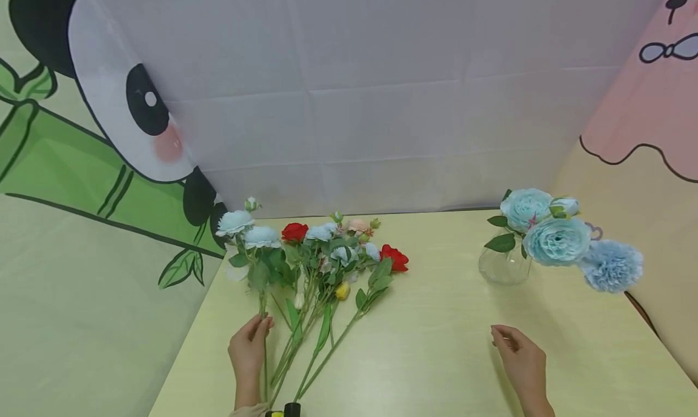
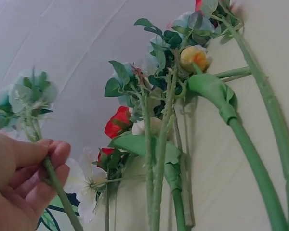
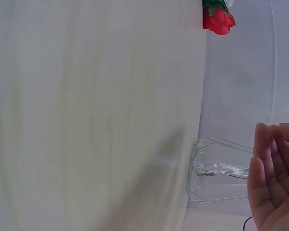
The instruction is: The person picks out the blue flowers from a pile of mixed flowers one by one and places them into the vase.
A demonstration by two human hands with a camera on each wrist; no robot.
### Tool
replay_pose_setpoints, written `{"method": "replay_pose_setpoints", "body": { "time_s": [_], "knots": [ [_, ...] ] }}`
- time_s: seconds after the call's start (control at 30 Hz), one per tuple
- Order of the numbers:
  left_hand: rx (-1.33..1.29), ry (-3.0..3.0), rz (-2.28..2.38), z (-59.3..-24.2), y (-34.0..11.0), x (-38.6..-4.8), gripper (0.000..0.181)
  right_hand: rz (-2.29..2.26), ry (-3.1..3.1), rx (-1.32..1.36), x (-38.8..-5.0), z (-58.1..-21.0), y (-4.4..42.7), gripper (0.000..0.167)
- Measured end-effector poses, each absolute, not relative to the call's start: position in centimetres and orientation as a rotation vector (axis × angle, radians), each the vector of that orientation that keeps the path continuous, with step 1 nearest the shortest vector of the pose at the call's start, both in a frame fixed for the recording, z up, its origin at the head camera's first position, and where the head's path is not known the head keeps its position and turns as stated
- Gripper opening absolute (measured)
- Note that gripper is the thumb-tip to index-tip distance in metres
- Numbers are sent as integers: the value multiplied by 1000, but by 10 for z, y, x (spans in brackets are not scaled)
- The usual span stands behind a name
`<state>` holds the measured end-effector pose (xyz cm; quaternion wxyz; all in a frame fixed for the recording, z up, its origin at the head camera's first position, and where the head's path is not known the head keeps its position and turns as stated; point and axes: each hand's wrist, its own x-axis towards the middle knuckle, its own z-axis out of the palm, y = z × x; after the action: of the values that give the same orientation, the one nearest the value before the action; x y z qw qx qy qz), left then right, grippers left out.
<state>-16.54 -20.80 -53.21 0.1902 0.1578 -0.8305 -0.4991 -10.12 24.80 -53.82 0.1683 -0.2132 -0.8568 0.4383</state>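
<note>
My left hand [image 1: 249,347] pinches the green stem of a pale blue artificial flower [image 1: 262,237] between thumb and fingers; in the left wrist view its blossoms [image 2: 26,96] stand above the hand. Just right of it, more artificial flowers lie spread on the table, among them a red flower [image 1: 394,258], a yellow tulip [image 1: 342,291] and a white bud [image 1: 299,300]. My right hand [image 1: 520,359] hovers at the right with loosely bent fingers, holding nothing. Beyond it stands a clear glass vase [image 1: 504,268] with light blue flowers [image 1: 557,241] leaning right.
A pale yellow table [image 1: 425,338] carries everything. A cloth backdrop [image 1: 382,120] with cartoon animals hangs behind its far edge. At the near edge, a small black object [image 1: 292,410] sits by the stem ends, partly cut off by the frame.
</note>
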Motion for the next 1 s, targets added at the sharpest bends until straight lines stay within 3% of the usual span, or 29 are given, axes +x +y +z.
{"method": "replay_pose_setpoints", "body": {
  "time_s": [0.43, 0.8, 1.0],
  "knots": [
    [91, -1806, -1747, -503, -182, -161, 25, 1206, -2459, -588, -102, -541, 252, 14],
    [-306, -1641, -1912, -509, -165, -164, 25, 1245, -2467, -604, -103, -539, 252, 17],
    [-394, -1577, -2062, -509, -149, -161, 24, 1236, -2464, -603, -103, -540, 253, 17]
  ]
}}
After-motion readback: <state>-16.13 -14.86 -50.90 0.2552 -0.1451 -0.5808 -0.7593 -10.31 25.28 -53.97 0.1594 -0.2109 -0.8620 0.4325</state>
